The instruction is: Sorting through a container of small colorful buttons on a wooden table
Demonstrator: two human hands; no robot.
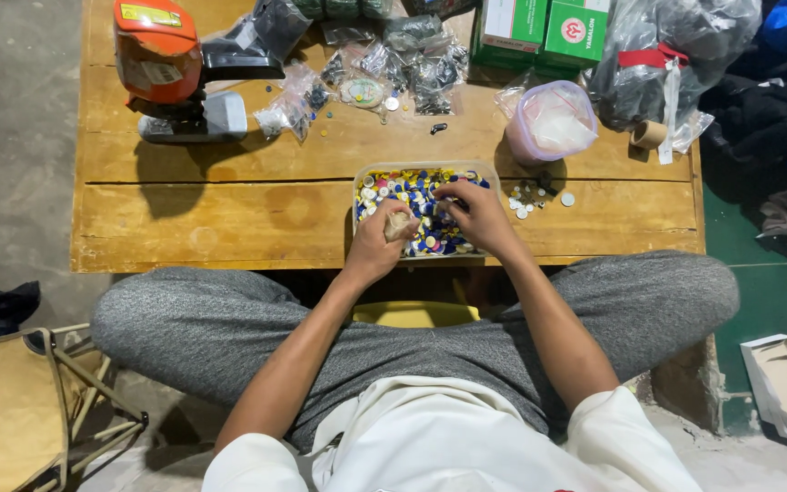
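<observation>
Setting: a person sits cross-legged in grey trousers at a low, worn wooden plank table (229, 219), seen from above.
Tray: a clear rectangular plastic tray (364, 169) sits at the near edge of the table, at 12 o'clock from the person's lap, filled with small round caps (412, 187) in blue, yellow, white and red.
Left hand: the left hand (377, 244) rests at the tray's near-left corner, about 7 o'clock of the tray, fingers curled around a small pale piece (399, 224) pinched against the thumb; what the piece is cannot be told.
Right hand: the right hand (477, 215) lies over the right half of the tray, fingers bent down into the caps, tips touching them; whether a cap is pinched cannot be told.
Loose pieces: a few small grey and white discs (532, 199) lie on the wood just beside the tray at 3 o'clock.
Tub: a clear round plastic tub with pale contents (553, 123) stands at 1 o'clock of the tray.
Bags: small clear plastic bags of dark parts (412, 59) lie at 12 o'clock, near the far edge.
Machine: an orange and grey bench tool (166, 68) stands at 10 o'clock, well apart from the tray.
Boxes: green and white cardboard boxes (539, 32) stand at the far edge, at 1 o'clock.
Chair: a tan folding chair (20, 401) stands on the floor at 8 o'clock of the person.
</observation>
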